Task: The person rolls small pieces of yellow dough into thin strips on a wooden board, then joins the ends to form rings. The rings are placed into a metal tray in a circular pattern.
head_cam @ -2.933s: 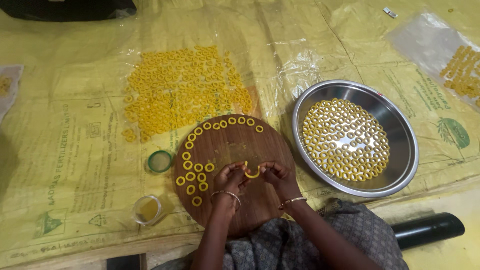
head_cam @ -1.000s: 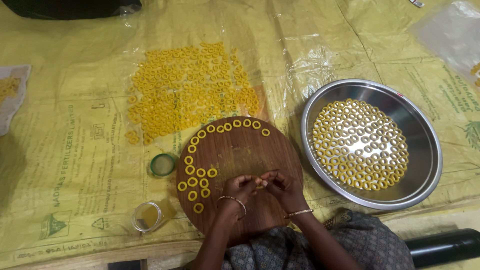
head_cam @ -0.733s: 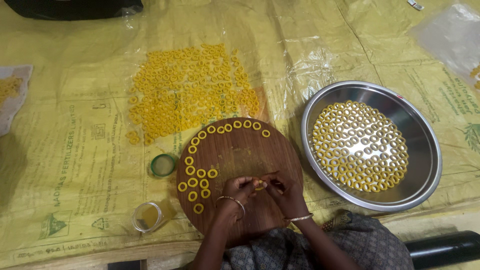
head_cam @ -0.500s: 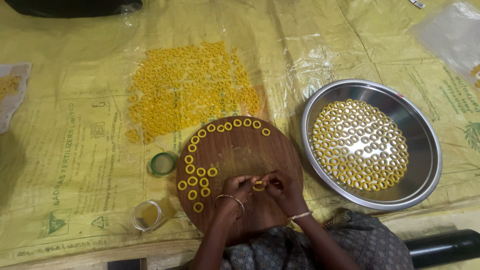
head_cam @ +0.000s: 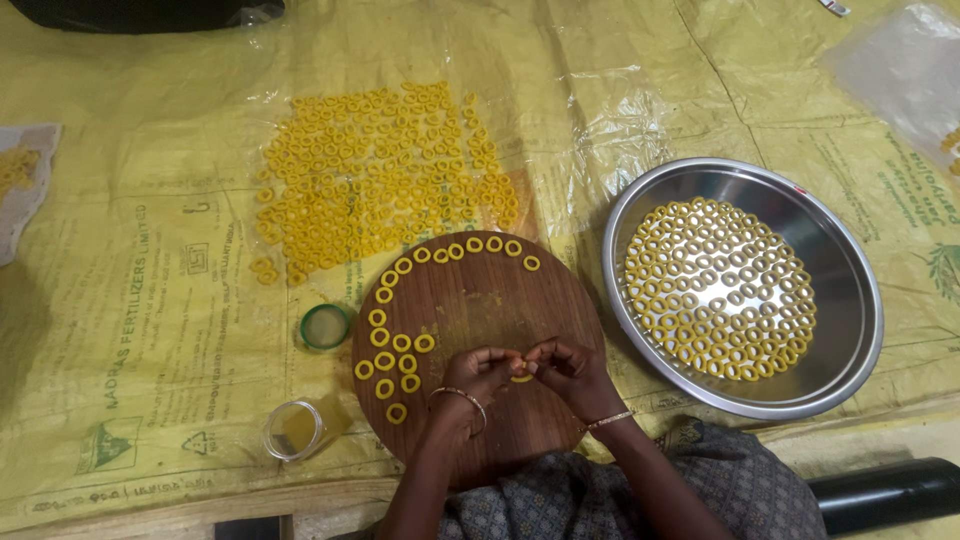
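Fingers of left hand [head_cam: 478,372] and right hand [head_cam: 568,368] pinch one yellow dough ring [head_cam: 521,376] between them, tips meeting. Ring sits over the round wooden board [head_cam: 480,300], finished rings [head_cam: 395,345] at nine o'clock, both hands equally near.

Glossy metal pan [head_cam: 850,300], matt grained wooden board [head_cam: 480,300], crinkled shiny plastic sheeting [head_cam: 620,110].

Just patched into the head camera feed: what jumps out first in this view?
The eye goes first to the big spread of yellow rings drying on the yellow sheeting beyond the board. Next comes the shiny steel tray on the right, filled with more rings. Near the bottom, the left hand and right hand meet over the round wooden board, pinching a small dough piece between their fingertips.
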